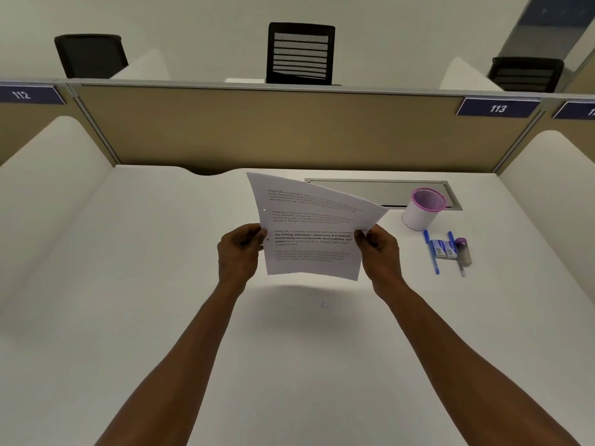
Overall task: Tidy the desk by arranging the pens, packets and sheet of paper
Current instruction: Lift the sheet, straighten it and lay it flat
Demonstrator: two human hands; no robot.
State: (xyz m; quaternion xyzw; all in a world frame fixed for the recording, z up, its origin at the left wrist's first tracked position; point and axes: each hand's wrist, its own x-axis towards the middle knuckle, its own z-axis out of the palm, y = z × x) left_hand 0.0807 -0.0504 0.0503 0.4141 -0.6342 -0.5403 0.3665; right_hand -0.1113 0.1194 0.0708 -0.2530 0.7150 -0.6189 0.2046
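A printed sheet of paper (310, 223) is held up above the middle of the white desk (161, 252). My left hand (240, 249) pinches its left edge and my right hand (378, 249) pinches its right edge. To the right lie a blue pen (431, 252), two small blue-and-white packets (444, 249), a second pen (457, 255) and a clear tube with a purple cap (464, 251), all side by side. A white pen cup with a pink rim (421, 209) stands behind them.
A grey cable tray lid (370, 188) is set into the desk's back edge. Beige partition panels (257, 130) and white side dividers (48, 188) enclose the desk. Black chairs (301, 53) stand beyond the partition.
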